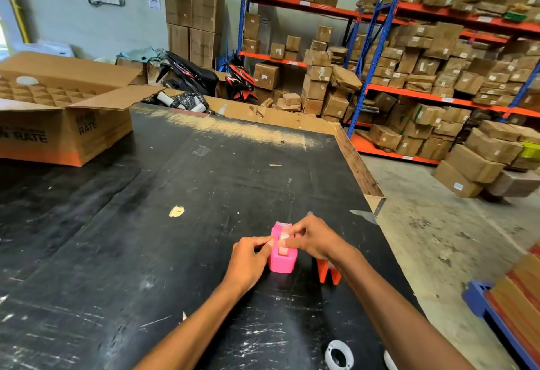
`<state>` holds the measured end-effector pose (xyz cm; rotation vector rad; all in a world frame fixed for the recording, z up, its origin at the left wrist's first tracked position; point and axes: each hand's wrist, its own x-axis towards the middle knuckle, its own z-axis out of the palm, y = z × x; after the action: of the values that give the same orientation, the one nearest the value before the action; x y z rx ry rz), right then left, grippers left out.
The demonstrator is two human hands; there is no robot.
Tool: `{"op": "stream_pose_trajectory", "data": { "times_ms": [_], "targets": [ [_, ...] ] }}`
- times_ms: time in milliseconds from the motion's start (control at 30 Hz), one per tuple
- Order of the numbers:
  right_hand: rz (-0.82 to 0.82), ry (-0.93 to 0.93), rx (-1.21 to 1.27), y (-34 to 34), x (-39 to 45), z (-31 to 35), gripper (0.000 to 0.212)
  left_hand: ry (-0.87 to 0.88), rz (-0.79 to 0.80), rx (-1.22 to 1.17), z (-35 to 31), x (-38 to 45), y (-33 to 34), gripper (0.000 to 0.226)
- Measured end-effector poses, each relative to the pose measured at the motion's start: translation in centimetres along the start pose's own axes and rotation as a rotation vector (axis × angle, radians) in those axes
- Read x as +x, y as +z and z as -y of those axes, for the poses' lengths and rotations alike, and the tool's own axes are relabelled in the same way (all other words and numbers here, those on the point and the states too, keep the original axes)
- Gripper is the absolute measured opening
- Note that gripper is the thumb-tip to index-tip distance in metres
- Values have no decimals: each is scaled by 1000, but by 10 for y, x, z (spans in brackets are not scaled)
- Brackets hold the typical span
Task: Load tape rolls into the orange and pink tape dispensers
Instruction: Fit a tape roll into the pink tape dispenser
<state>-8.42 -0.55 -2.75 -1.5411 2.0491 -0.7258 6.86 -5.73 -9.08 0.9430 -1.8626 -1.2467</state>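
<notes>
1. While both forearms are reaching forward over the black worktable (181, 252), the pink tape dispenser (282, 263) is standing upright on it, between the two hands, with its cutter end pointing away from the person.
2. The left hand (248, 261) is lying against the dispenser's left wall, its fingers (264, 245) curling in and its thumb tip pressing at the dispenser's upper left edge, so it is gripping the pink body from that side.
3. The right hand (314, 238) is coming over the dispenser's right side, its fingertips (287, 242) bunching together above the open slot; they are pinching a pale, translucent strip of tape (284, 235) that is lying in the top of the slot.
4. More pale tape is showing lower down in the slot, nearer the person; whether a full roll is sitting inside cannot be told.
5. The orange tape dispenser (328, 274) is standing on the table just right of the pink one, partly hidden under the right wrist, with neither hand touching it.
6. A white ring-shaped tape core (339, 355) is lying at the table's near edge, between the forearms and well apart from both hands.
7. An open cardboard box (64, 124) with divider cells is sitting at the table's far left.
</notes>
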Motion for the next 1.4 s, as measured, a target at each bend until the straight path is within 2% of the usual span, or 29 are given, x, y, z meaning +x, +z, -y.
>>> {"op": "stream_pose_trajectory", "data": {
  "times_ms": [67, 133, 233, 300, 367, 467, 633, 900, 1033, 1133, 1267, 1400],
  "targets": [
    [-20, -12, -27, 2, -2, 1, 32, 8, -11, 9, -1, -2, 0, 23],
    [-22, -20, -44, 2, -6, -2, 43, 9, -9, 7, -1, -5, -1, 23],
    [2, -31, 41, 2, -11, -7, 32, 21, 2, 9, 0, -10, -2, 22],
    [-56, -32, 96, 2, -7, -11, 31, 20, -3, 19, 1, -11, -1, 22],
    [-118, -18, 117, -1, -2, -10, 19, 5, -21, 29, 1, -12, 0, 23],
    [-126, -18, 146, -6, 6, -6, 7, -17, -47, 18, -1, -14, 1, 24],
    [-115, -2, 97, -11, 22, -8, 7, -8, -50, 23, 2, -15, 1, 38],
    [-139, 68, 146, -2, 40, -13, 8, -12, -47, -15, 1, -16, 0, 42],
    [-61, 217, 204, -5, 46, -11, 9, -14, -45, -30, 0, -17, 1, 41],
    [34, 303, 152, -9, 55, -6, 17, -21, -52, -17, 0, -17, 1, 43],
    [163, 390, 117, -11, 65, -3, 11, -33, -52, -12, -1, -17, 1, 42],
    [239, 464, 52, -12, 73, 1, 18, -39, -42, -8, -4, -16, 0, 41]
  ]
}}
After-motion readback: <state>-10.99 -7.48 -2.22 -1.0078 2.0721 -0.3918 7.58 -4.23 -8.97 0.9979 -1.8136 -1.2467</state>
